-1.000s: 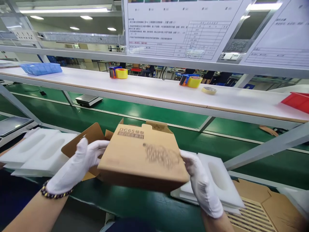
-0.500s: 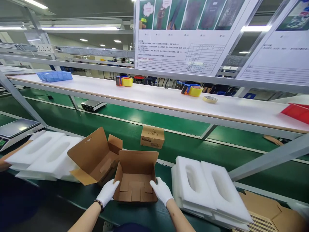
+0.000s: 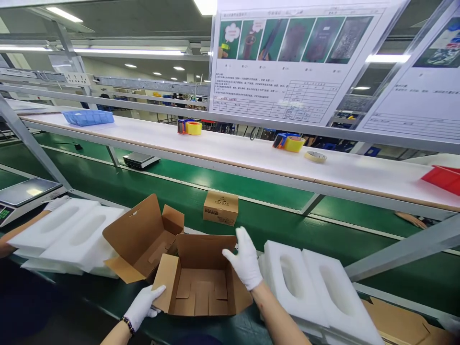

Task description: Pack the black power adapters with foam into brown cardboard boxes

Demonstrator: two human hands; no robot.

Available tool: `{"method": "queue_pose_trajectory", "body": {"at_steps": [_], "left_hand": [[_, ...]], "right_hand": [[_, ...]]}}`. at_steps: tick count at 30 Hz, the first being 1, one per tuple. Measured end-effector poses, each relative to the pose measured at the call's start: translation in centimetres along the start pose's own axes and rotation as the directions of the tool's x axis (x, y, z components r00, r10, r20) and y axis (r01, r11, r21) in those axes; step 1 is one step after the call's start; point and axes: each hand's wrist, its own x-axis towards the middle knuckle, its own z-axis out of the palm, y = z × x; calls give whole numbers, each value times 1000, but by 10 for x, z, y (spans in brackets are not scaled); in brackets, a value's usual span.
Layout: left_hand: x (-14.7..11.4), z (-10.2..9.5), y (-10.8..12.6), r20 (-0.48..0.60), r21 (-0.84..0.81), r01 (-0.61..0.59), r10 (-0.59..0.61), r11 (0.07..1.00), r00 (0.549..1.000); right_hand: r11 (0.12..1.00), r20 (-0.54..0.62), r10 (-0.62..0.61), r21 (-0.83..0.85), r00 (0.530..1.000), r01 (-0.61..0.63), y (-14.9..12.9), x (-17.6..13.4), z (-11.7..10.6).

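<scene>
Three brown cardboard boxes on the green belt: two open ones, one nearer (image 3: 201, 287) and one behind it to the left (image 3: 143, 239), and one small closed one (image 3: 220, 208). Two stacks of white moulded foam inserts, left (image 3: 68, 235) and right (image 3: 316, 287). On the white shelf, two yellow tape rolls in dispensers (image 3: 190, 127) (image 3: 290, 143), one loose pale tape roll (image 3: 315, 156), one blue plastic tray (image 3: 88, 117), one red tray (image 3: 442, 176); two flat grey scales (image 3: 25, 191) (image 3: 140, 160).

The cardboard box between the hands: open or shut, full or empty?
Open and empty: the cardboard box has its flaps spread, bare floor visible; left hand grips one flap.
</scene>
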Motion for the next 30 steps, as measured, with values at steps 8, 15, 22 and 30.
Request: {"method": "queue_pose_trajectory", "body": {"at_steps": [8,15,22,30], "left_hand": [[-25,17,-3,-122,139,-76,93,987,988],[-31,17,-15,-167,68,-34,45,997,985],[-33,15,-29,-167,1,-16,16,1000,986],[-36,7,-21,19,-134,123,-121,983,992]], "right_hand": [[818,734,-299,-132,610,560,-98,84,29],[845,637,-424,23,644,534,-97,72,35],[966,236,-251,-7,939,260,-55,138,-7],[984,111,97,-157,989,-79,10,133,-50]]}}
